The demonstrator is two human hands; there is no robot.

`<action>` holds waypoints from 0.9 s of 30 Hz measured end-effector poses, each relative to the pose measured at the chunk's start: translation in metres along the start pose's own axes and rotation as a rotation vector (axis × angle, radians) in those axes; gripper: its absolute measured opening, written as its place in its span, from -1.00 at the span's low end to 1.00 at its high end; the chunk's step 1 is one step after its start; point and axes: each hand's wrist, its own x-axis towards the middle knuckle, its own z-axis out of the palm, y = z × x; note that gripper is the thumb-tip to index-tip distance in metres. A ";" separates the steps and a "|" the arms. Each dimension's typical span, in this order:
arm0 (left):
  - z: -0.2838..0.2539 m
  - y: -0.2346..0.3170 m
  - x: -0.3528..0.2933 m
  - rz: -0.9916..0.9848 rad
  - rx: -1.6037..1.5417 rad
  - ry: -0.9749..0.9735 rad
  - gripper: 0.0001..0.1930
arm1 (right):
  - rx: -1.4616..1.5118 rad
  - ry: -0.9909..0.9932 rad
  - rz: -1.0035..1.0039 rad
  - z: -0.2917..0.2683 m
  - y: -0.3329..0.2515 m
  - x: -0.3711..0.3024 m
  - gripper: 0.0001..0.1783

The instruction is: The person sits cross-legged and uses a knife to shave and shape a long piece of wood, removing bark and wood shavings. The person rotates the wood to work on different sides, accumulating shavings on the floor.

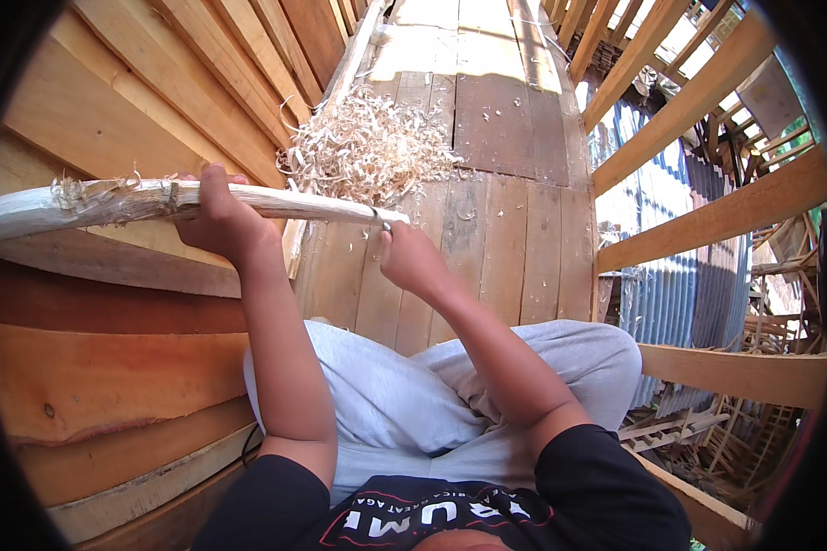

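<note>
With the left hand (pixel 219 216) wrapped tight around the pale wooden stick (pixel 156 200), the right hand (pixel 412 260), fisted on a small blade (pixel 379 219) at the stick's tip, should probably shave thinly, away from the body.

A big fluffy pile of pale curly wood shavings (pixel 368 147) lies on the brown wooden plank floor (pixel 496 119). Long light wooden boards (pixel 156 83) lean beside it, and wavy grey metal sheets (pixel 680 285) show behind slanted wooden rails (pixel 708 220).
</note>
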 end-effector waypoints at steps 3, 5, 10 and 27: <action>0.001 0.002 -0.005 -0.018 0.016 -0.010 -0.72 | 0.065 0.087 -0.031 0.009 0.004 0.004 -0.67; 0.008 0.007 -0.011 -0.024 0.036 0.003 -0.69 | -0.027 0.055 0.097 0.014 0.039 0.012 -0.69; -0.001 0.002 -0.003 -0.019 -0.010 -0.022 -0.66 | -0.025 0.016 0.011 0.014 0.031 0.006 -0.68; 0.000 0.003 -0.006 -0.015 0.019 -0.031 -0.65 | 0.056 0.083 0.015 0.012 -0.003 0.006 -0.64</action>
